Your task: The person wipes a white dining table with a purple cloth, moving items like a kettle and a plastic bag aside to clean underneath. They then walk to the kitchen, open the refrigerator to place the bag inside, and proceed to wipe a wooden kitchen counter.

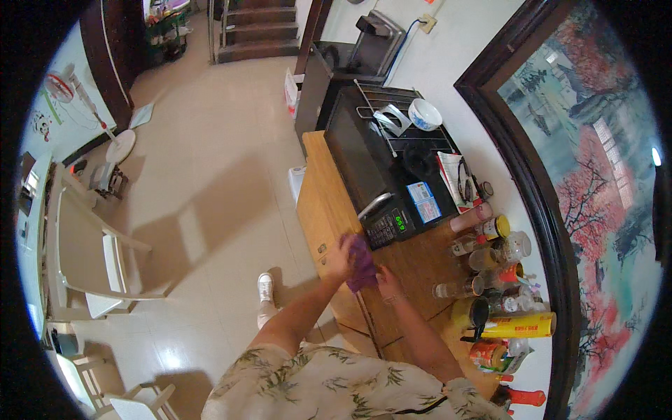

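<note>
A crumpled purple cloth (362, 266) is between my hands at the front edge of the wooden cabinet (406, 262). My left hand (342, 256) is closed on the cloth's left side. At the cloth's right edge, my right hand (388, 281) has its fingers bent and seems to pinch it; the fingertips are small and partly hidden. Just beyond the cloth stands a black microwave (371, 168) with a lit green display and a curved silver handle (374, 204).
On the microwave are a wire rack (392, 133), a white bowl (424, 114) and a blue-and-white card (424, 201). Several jars and bottles (483, 259) line the wall, with a yellow cylinder (519, 325) among them. Left on the floor stand a chair (91, 231) and a fan (120, 145).
</note>
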Motion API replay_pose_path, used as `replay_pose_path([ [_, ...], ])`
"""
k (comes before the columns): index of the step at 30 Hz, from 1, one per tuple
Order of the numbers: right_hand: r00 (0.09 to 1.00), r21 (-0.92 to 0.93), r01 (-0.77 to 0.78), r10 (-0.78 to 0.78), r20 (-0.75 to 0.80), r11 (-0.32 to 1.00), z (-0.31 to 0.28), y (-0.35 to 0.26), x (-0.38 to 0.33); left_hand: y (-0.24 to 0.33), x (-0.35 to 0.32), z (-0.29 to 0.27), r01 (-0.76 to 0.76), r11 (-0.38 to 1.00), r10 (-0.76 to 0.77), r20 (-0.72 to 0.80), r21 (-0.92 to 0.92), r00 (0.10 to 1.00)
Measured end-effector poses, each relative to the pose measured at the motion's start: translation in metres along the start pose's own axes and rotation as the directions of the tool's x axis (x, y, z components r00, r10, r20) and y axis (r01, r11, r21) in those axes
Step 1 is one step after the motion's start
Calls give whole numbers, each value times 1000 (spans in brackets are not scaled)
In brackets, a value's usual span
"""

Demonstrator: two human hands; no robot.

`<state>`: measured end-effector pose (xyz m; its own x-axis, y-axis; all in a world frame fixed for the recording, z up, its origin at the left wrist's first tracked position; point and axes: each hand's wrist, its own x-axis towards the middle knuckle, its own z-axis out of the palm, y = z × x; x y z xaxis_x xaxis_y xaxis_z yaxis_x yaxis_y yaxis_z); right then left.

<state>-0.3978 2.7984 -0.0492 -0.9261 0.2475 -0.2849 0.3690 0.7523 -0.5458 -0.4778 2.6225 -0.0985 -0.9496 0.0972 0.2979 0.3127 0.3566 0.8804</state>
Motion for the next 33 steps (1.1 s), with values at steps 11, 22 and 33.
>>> replay_pose_path([
  [11, 939, 942, -333, -71, 336, 46, 95, -11, 29, -32, -53, -54, 495, 865, -445, 333, -79, 831],
  [22, 575, 564, -72, -428, 698, 823, 301, -285, -69, -92, -195, -403, 334, 252, -824, -21, -908, 566],
  [33, 413, 799, 70, -747, 521, 597, 442, -654, -280, -38, -301, -762, -32, 664, -665, -610, -747, 431],
])
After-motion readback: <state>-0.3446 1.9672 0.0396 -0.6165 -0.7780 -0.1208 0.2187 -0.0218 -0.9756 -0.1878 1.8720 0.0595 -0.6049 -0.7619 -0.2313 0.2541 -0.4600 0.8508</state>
